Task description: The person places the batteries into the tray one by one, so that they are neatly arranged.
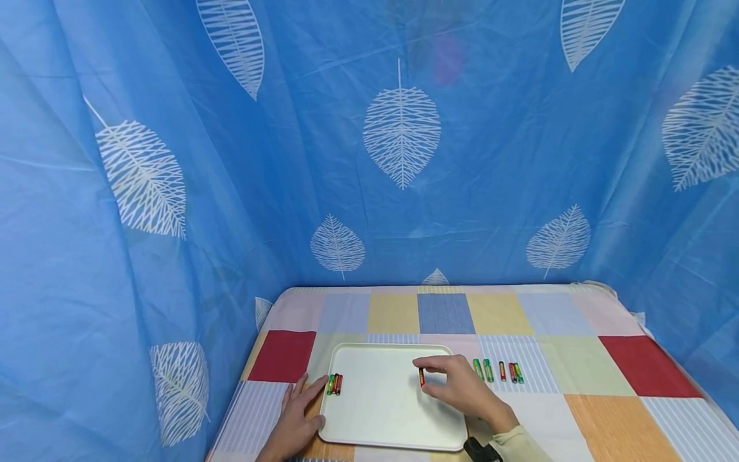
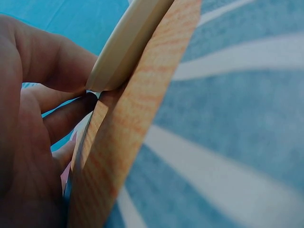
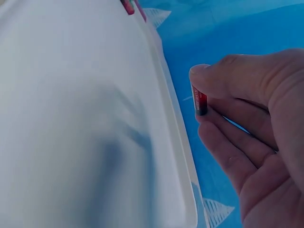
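My right hand (image 1: 462, 387) is raised over the right part of a white tray (image 1: 381, 414). Between thumb and fingertips it pinches a small red battery (image 3: 200, 100) with a dark end. At the tray's left rim rests my left hand (image 1: 297, 417), its fingers spread and relaxed; up close, the thumb (image 2: 61, 61) touches the rim. Inside the tray, by its left edge, a few green and red batteries (image 1: 334, 384) lie side by side, near the left fingertips.
Right of the tray, on the patchwork tablecloth (image 1: 600, 417), lie two green batteries (image 1: 483, 370), a lone red battery (image 1: 502, 371) and a red and green pair (image 1: 516, 373). A blue leaf-print curtain (image 1: 462, 212) surrounds the table's back and sides.
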Motion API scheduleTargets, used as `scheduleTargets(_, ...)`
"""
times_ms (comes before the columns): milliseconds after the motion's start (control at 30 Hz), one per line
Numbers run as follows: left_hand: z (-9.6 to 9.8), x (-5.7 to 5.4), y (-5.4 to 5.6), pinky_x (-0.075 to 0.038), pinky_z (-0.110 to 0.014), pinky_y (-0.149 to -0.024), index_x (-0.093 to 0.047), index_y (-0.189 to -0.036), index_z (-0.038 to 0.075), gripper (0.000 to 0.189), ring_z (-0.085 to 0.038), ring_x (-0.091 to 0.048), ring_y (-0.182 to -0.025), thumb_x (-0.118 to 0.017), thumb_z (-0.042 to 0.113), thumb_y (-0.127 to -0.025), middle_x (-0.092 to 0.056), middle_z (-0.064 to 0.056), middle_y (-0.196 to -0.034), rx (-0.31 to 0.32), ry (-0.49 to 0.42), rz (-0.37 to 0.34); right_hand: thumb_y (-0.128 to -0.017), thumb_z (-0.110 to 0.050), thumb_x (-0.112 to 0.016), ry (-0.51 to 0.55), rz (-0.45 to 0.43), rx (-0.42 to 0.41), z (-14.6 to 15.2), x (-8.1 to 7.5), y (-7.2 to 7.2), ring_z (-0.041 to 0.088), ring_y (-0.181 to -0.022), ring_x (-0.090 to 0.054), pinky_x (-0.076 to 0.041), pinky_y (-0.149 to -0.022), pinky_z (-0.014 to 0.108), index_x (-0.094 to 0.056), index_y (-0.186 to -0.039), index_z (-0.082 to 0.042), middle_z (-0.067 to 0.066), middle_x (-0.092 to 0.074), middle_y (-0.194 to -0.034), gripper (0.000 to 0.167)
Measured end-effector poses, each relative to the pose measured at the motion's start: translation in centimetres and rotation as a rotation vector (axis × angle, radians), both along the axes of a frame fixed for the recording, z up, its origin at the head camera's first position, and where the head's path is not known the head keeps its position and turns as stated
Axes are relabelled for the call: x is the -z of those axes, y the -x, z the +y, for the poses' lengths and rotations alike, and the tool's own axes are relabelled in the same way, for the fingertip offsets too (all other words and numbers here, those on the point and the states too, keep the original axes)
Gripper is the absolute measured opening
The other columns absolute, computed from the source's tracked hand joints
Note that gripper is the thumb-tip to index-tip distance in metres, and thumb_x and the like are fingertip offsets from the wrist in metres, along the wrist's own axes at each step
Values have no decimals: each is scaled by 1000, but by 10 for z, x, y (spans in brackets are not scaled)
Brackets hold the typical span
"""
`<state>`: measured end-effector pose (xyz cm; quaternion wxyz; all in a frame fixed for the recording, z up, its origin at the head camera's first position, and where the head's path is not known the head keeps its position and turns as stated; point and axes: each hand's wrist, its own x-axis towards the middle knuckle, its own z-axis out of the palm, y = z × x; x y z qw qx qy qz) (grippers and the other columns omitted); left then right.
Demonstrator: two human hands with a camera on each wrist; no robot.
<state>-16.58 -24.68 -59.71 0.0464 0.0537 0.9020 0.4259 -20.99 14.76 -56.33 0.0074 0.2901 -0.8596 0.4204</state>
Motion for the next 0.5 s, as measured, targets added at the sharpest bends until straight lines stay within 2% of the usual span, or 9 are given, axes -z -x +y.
scheduleTargets(267, 0, 1, 0, 7, -78, -129, -64, -154, 11, 78, -58, -17, -164, -73, 3, -77, -56, -25, -161, -3, -3, 2, -94, -9, -82, 27, 59, -31, -25, 0, 10, 29, -114, -80, -66, -98, 37, -77, -133, -4, 9, -80, -131, 40)
scheduleTargets(500, 0, 0, 0, 7, -77, -130, -64, -154, 12, 79, -58, -17, -164, -75, 2, -77, -56, -24, -162, -2, 3, 9, -92, -4, -82, 53, 23, -53, -51, -2, 12, 30, -116, -80, -65, -101, 37, -77, -132, -1, 10, -80, -131, 41)
